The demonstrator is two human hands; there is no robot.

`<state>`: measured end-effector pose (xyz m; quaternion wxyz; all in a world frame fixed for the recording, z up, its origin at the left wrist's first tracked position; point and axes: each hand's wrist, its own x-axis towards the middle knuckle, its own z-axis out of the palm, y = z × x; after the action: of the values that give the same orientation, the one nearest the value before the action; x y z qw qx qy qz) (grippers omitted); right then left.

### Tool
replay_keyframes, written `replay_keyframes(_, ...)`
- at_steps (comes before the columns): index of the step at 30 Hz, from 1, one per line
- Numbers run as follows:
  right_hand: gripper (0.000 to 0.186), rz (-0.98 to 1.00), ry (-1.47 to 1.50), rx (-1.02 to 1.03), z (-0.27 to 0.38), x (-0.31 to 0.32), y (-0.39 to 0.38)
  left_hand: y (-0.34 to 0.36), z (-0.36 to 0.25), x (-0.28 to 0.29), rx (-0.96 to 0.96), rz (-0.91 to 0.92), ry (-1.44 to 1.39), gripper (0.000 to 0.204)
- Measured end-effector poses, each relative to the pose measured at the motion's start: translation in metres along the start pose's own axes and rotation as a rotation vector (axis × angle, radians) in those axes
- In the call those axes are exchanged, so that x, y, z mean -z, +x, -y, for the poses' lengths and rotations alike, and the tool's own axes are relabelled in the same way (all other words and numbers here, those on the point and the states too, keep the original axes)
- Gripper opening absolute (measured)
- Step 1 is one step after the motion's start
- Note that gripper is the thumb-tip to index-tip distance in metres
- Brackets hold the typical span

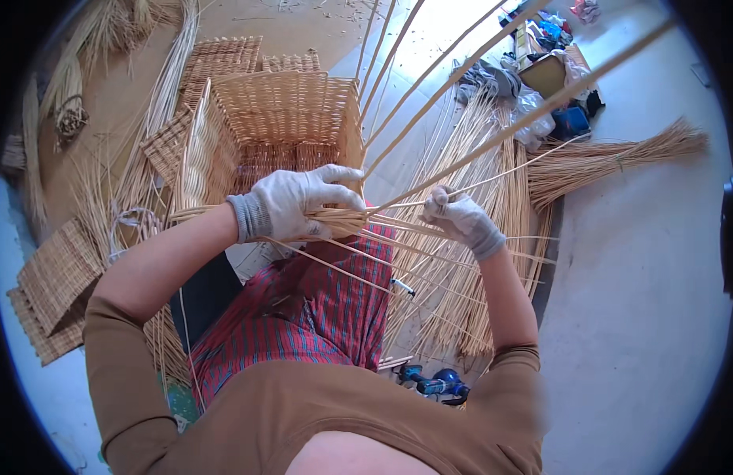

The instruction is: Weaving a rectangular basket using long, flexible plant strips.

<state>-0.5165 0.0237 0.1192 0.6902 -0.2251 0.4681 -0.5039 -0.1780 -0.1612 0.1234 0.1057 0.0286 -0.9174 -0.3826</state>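
A square woven wicker basket point(275, 107) rests in front of me, with long loose canes point(430, 79) rising from its right side and more fanning out from its near corner. My gloved left hand point(299, 202) grips the basket's near rim and the bundled canes at that corner, fingers curved over them. To the right of that corner, my gloved right hand point(457, 218) is closed on a thin cane, pulled out rightward from the rim. A red and blue striped cloth point(319, 317) lies over my lap beneath the canes.
Flat woven panels point(58, 277) lie at left and behind the basket. Cane bundles point(612, 162) spread on the floor at right and left. Bags and clutter point(552, 79) sit at the back right. Power tools point(434, 384) lie beside my lap at lower right.
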Motion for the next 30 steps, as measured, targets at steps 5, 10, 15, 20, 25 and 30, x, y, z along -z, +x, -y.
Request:
replay_keyframes(5, 0.009, -0.074, -0.890, 0.141, 0.055, -0.026, 0.013, 0.007, -0.002, -0.001, 0.007, 0.023, 0.011, 0.060)
replay_keyframes(10, 0.053, 0.402, -1.582, 1.062, 0.082, -0.183, 0.059, -0.005, -0.003, -0.001, 0.021, 0.008, 0.090, 0.058)
replay_keyframes(15, 0.071, -0.072, -1.855, 0.819, 0.038, -0.183, 0.081, -0.004, -0.003, -0.003, 0.053, 0.003, 0.183, 0.046)
replay_keyframes(20, 0.016, 0.295, -1.246, 0.739, 0.050, -0.138, 0.039, -0.001, -0.005, -0.005, 0.005, -0.035, 0.138, 0.046)
replay_keyframes(25, 0.029, 0.001, -1.017, 0.251, 0.068, -0.144, 0.049, 0.001, -0.002, -0.006, 0.015, -0.032, 0.033, 0.048)
replay_keyframes(30, 0.026, 0.239, -0.853, 0.806, 0.090, -0.167, 0.053, -0.010, -0.004, -0.005, 0.018, -0.058, 0.067, 0.046)
